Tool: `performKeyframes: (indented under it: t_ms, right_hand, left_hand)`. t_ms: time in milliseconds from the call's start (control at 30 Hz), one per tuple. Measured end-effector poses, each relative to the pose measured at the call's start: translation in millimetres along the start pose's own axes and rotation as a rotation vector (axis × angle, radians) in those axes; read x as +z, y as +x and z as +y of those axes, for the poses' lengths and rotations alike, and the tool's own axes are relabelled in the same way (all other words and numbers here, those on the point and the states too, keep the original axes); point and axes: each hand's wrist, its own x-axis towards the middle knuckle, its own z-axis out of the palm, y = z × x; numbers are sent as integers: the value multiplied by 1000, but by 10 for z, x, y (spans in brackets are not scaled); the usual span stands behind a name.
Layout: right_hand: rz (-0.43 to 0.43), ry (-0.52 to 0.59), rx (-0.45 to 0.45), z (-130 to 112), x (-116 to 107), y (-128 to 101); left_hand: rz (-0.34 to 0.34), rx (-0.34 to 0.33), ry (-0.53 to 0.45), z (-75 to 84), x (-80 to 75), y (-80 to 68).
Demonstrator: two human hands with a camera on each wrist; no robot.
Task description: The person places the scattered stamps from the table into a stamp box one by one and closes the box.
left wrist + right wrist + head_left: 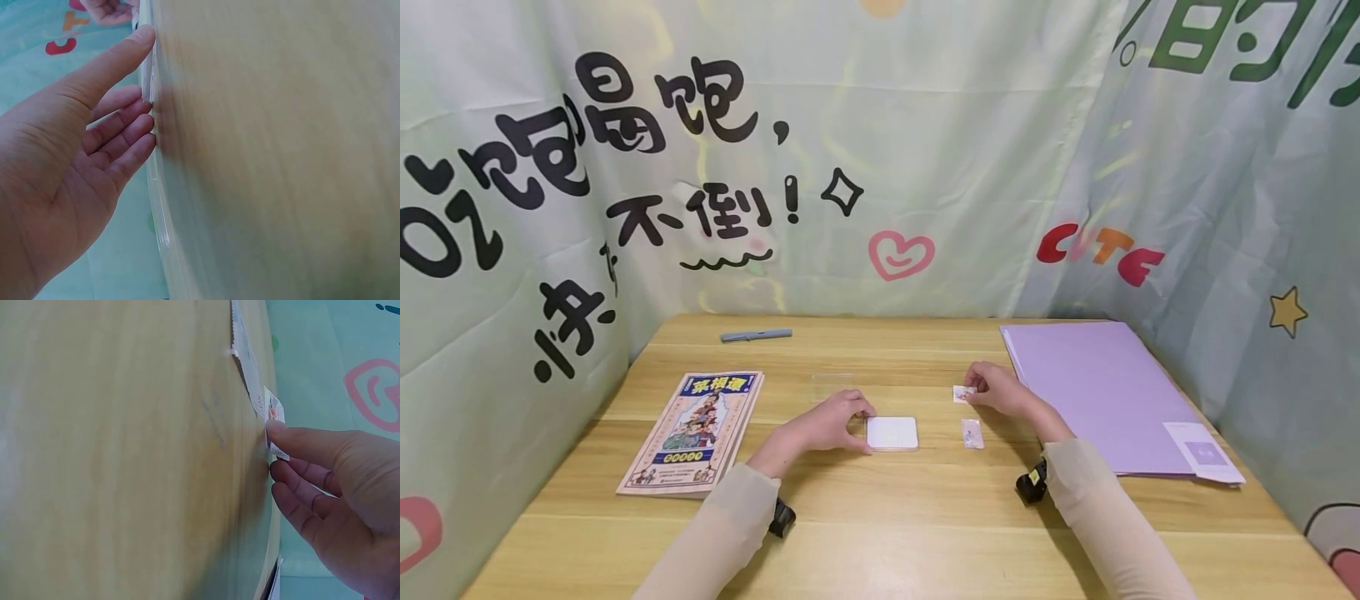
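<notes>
Right hand point(996, 389) pinches a small printed paper sticker point(964, 394) at its edge, seemingly to lift it off the wooden table point(925, 525); left hand point(831, 422), fingers relaxed, steadies the white rounded-square card point(892, 433) beside it. Behind, the curtain point(1150, 167) reads "CUTE".
</notes>
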Motion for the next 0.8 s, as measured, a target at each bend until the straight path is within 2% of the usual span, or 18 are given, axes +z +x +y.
performKeyframes:
  t_ms: [500,800]
  right_hand:
    - [21,43,-15,47,-35,-10]
    - [13,128,18,37,-70,-41]
  left_hand:
    - [-3,-11,-1,-29,12,10]
    - [6,5,7,-23,5,5]
